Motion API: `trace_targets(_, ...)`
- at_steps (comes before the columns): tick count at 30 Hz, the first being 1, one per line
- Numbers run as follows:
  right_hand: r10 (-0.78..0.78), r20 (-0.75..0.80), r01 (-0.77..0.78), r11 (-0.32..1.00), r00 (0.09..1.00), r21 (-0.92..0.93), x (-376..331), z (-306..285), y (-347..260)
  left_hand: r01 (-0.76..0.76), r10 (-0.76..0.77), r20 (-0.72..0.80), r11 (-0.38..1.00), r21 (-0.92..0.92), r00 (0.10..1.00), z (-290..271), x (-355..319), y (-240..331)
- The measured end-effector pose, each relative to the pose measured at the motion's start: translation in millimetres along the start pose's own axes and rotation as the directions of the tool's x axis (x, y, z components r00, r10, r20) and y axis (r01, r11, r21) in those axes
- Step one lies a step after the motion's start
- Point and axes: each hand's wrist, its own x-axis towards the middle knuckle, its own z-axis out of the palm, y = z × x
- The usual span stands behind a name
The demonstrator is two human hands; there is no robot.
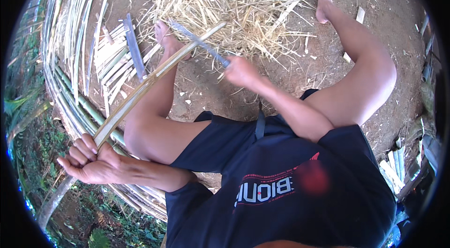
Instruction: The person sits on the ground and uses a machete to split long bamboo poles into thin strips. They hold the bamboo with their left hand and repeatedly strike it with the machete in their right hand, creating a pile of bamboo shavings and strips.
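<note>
A long split bamboo strip point(136, 94) slants across my left leg, its pale inner face showing. Low on the left, my left hand point(93, 161) is closed around the strip, whose other end runs on behind the hand toward the lower left. My right hand point(241, 71) grips a knife; its handle is mostly hidden in the fist. The knife's long grey blade point(212, 52) crosses the strip near its far end and seems to touch it.
Pale shavings point(225, 4) lie heaped between my feet. Long bamboo strips point(70, 27) and poles point(86, 107) curve along the left. A flat bluish-grey piece point(134, 48) rests on short bamboo slats point(112, 63). More split pieces point(393, 168) lie at the right. Plants border the left.
</note>
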Motion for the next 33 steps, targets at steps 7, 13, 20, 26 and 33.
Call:
trace_targets(7,0.118,0.062,-0.116,0.992,0.991,-0.043,30,-8,26,-0.057,0.074,-0.100,0.985,0.164,0.992,4,3,-1)
trace_targets(13,-0.076,0.145,0.084,0.995,0.987,-0.051,4,6,5,-0.043,0.053,-0.089,0.993,0.110,0.995,-4,3,0)
trace_targets(20,0.157,0.090,-0.155,0.987,0.983,-0.030,16,-9,-3,0.000,0.002,-0.039,0.997,0.075,0.999,-20,8,5)
trace_targets(26,0.276,0.026,-0.276,0.961,0.961,-0.006,50,-15,50,-0.012,0.023,-0.094,0.992,0.122,0.995,-15,12,-2)
trace_targets(33,0.041,-0.007,-0.041,0.982,0.999,-0.185,36,3,38,-0.003,0.020,-0.145,0.993,0.119,0.989,-29,11,-1)
